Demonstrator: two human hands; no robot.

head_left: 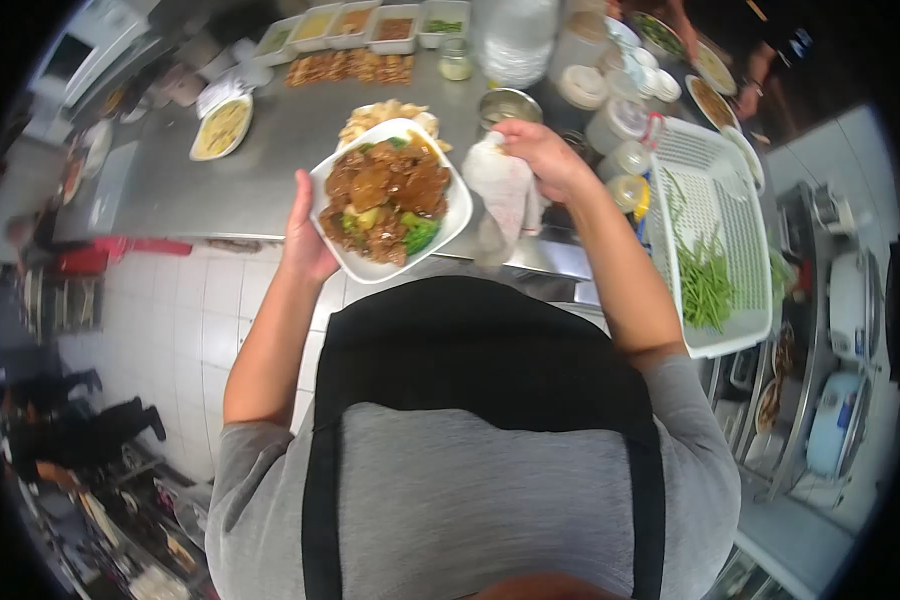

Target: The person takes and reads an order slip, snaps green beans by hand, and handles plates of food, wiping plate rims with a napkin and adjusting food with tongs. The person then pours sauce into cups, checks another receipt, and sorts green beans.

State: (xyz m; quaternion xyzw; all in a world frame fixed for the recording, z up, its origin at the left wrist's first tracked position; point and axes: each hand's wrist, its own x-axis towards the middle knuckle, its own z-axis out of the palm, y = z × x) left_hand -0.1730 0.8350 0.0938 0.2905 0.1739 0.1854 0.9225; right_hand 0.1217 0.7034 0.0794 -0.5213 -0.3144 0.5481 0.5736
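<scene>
Seen from the head camera, a person in a grey shirt and black apron (475, 350) stands at a metal tabletop (290, 130) in a busy kitchen, a filled white dish (454, 222) raised in the left hand (312, 240). The dish, held just in front of the tabletop's near edge and tilted toward the camera, carries glossy brown meat (370, 185) in sauce, with green broccoli (419, 232) at its lower right. The left thumb lies along the rim; the other fingers are hidden by the dish, so how far they are spread cannot be told.

The right hand (548, 155) grips a white cloth (500, 188), its fingers closed on the upper end while the rest hangs toward the tabletop's edge. A metal bowl (511, 104) sits just beyond that hand. Partly covered by the dish is a heap of pale yellow pieces (390, 113). Farther back, rows of brown pieces (350, 68) lie before a line of white food tubs (397, 47), with a small glass jar (454, 68) nearby. To the left rests a white plate of yellow food (222, 128).

At right, a white plastic basket (682, 150) holds green beans (705, 280). Beyond it, a co-worker's hand (748, 102) is near a plate of brown food (711, 100).
</scene>
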